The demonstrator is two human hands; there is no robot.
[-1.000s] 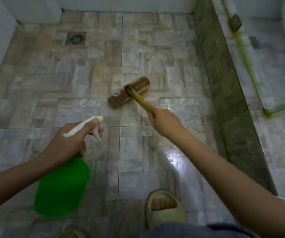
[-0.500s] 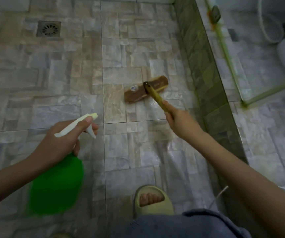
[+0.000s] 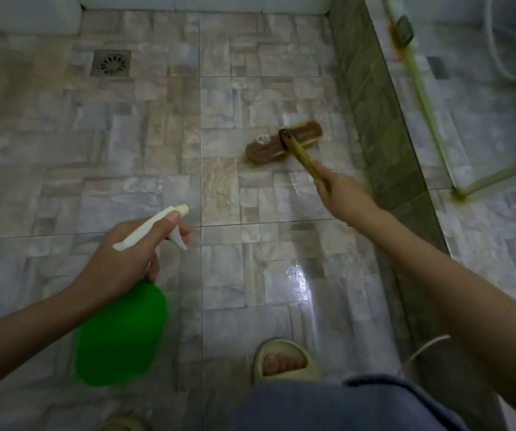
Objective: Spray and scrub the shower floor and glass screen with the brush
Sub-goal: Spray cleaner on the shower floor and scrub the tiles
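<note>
While my left hand (image 3: 116, 262) grips the green spray bottle (image 3: 120, 334) at lower left, my right hand (image 3: 340, 194) grasps the brush (image 3: 284, 141) by its handle, head on the shower floor (image 3: 157, 150) right of centre. The head's small label (image 3: 263, 139) is unreadable.

One wide-angle view, worn on the head, looks forward and steeply down at the floor (image 3: 157, 135). The drain (image 3: 111, 63) lies far off at upper left; well below and right of the drain, a sandal (image 3: 281, 345) sits almost under the lens.
</note>
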